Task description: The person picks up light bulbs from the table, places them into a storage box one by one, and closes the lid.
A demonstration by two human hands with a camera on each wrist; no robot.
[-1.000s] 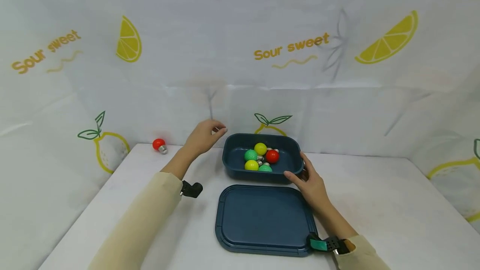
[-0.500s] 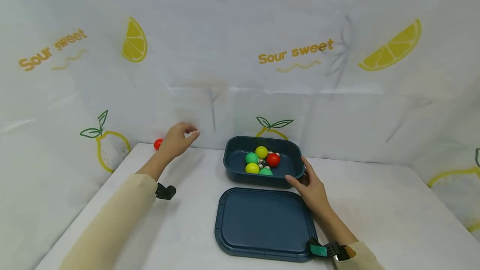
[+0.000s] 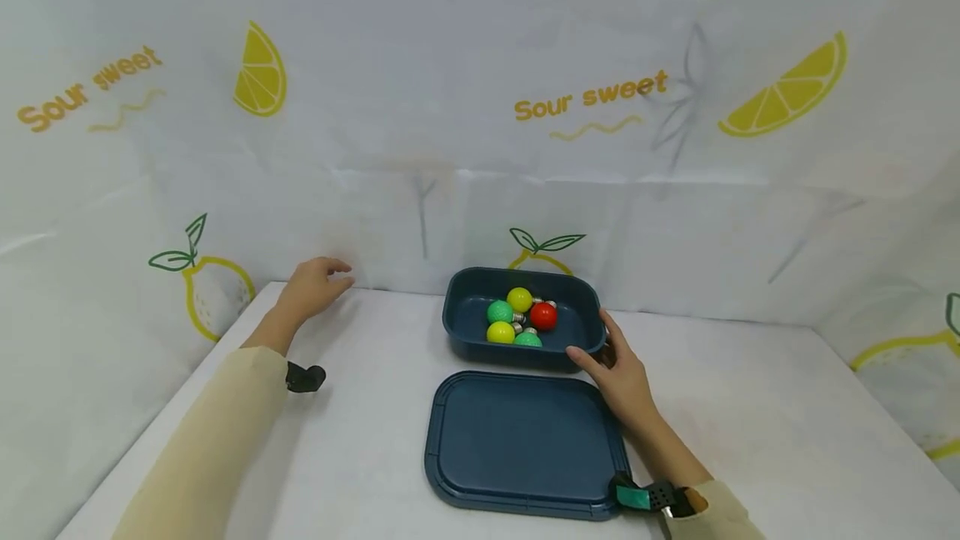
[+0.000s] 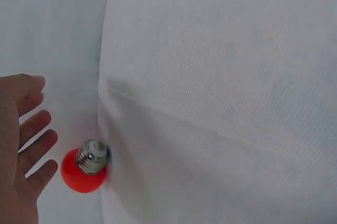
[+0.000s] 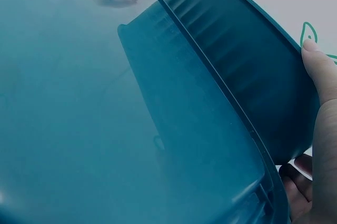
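At the far left of the table my left hand (image 3: 311,286) reaches out with its fingers apart and holds nothing. In the left wrist view, a red light bulb (image 4: 83,181) with a silver screw base lies just beyond the fingertips of this hand (image 4: 21,155); in the head view the hand hides it. My right hand (image 3: 626,377) holds the right front corner of a dark blue box (image 3: 459,338), thumb at the front rim and fingers around the side. Inside lie a red bulb (image 3: 543,316), yellow bulbs (image 3: 501,332) and green bulbs (image 3: 499,312).
A dark blue lid (image 3: 525,444) lies flat on the white table (image 3: 750,407), in front of the box and close to my right wrist. Behind the box rises a white cloth backdrop (image 3: 375,107) printed with lemons.
My left hand has moved left from beside the box to the red bulb at the table's far left, covering it in the head view. The right hand stays at the box.
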